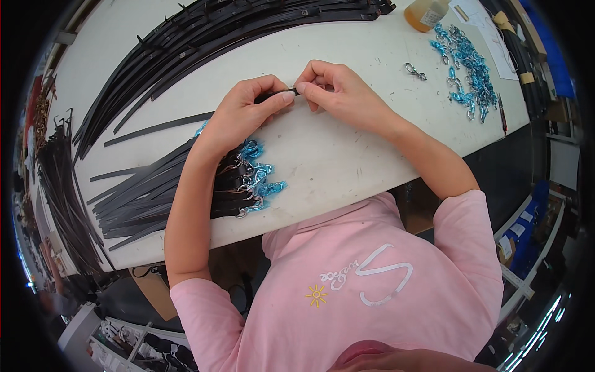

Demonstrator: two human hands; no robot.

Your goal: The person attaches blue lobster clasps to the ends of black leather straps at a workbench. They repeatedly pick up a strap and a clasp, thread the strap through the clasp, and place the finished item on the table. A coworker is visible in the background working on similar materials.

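Observation:
Above the white table, my left hand [255, 102] and my right hand [334, 90] meet at the end of a black strap [161, 127]. My left thumb and fingers pinch the strap, whose long tail runs out leftward past my wrist. With thumb and forefinger, my right hand grips the strap's very tip; a small glint shows there, too small to name. Beneath my left forearm lies a bundle of black straps [142, 201]. At their right ends sit metal clasps [243, 180] in blue plastic wrap [273, 188].
Long black straps [186, 49] lie along the table's far side, and more hang over the left edge [65, 180]. At right are a pile of blue-wrapped metal clasps [474, 68], one bare clasp [415, 72], a bottle of amber liquid [426, 13] and a thin pen-like tool [502, 115].

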